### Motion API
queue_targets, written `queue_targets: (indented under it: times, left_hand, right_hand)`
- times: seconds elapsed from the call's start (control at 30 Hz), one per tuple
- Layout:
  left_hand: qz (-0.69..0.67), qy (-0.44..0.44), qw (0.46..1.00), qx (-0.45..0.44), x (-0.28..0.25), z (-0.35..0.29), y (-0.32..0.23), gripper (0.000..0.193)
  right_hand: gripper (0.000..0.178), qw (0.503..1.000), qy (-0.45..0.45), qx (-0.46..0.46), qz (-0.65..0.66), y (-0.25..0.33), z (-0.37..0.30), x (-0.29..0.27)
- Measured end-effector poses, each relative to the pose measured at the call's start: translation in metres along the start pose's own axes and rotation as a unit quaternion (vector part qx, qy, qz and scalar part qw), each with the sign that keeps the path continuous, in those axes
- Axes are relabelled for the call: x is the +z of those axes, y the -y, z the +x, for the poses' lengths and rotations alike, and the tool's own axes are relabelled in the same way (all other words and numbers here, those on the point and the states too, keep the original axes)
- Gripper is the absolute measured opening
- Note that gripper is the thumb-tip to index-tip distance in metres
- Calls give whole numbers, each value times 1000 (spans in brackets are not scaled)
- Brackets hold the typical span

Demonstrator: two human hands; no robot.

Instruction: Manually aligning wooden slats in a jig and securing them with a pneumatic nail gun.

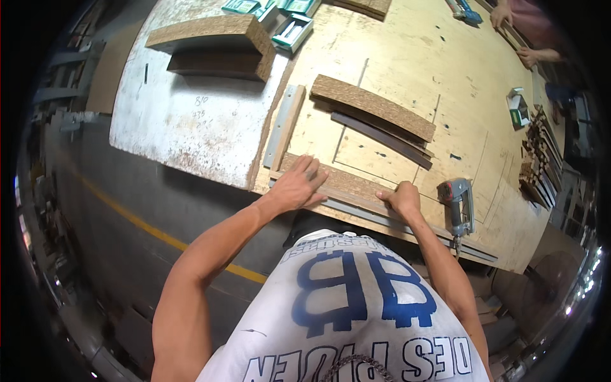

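Note:
A particleboard strip lies along the near edge of the workbench, beside a thin wooden strip and a grey metal rail. My left hand rests over the left end of the strips, fingers stretched out and apart. Toward their right part, my right hand has its thumb on the particleboard and its other fingers curled at the strip, partly hidden. A grey nail gun with a hose stands right of this hand. Just beyond the strips lie a curved-looking stack of particleboard pieces and dark strips.
A metal-and-wood stop is fixed left of the strips. Farther left, tall particleboard pieces stand on a white board. Small boxes sit behind. At right are bundled wood sticks; a co-worker's hands show at far right.

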State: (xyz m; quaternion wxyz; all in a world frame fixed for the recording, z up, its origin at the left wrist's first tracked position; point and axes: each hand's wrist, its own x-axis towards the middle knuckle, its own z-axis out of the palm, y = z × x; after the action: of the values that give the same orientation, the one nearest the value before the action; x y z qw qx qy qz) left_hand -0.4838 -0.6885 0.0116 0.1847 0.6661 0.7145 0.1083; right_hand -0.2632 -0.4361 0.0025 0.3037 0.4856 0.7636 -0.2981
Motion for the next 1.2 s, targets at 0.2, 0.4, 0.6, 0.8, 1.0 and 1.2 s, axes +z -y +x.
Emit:
queue_targets:
  times: [0.2,0.4,0.6,0.8,1.0,1.2]
  left_hand:
    - [30,-18,999,-2,0,10,-5,85]
    - [68,4,997,21,3,17,4,95]
    - [88,-4,996,34,9,17,5,97]
    - [84,-19,996,14,11,14,5,94]
    - [77,-33,996,17,14,15,6,90]
    - [87,-23,996,14,17,16,8,90]
  right_hand:
    - [39,987,48,5,154,-2,6,-7]
    - [29,973,65,84,203,10,2,-20]
    - [32,946,103,80,297,-7,-5,-31]
    - [45,918,-355,-48,168,-87,-48,-39]
    - [87,948,-315,42,-16,-140,-28,-40]
    - [49,959,-281,11,23,-128,-32,-74]
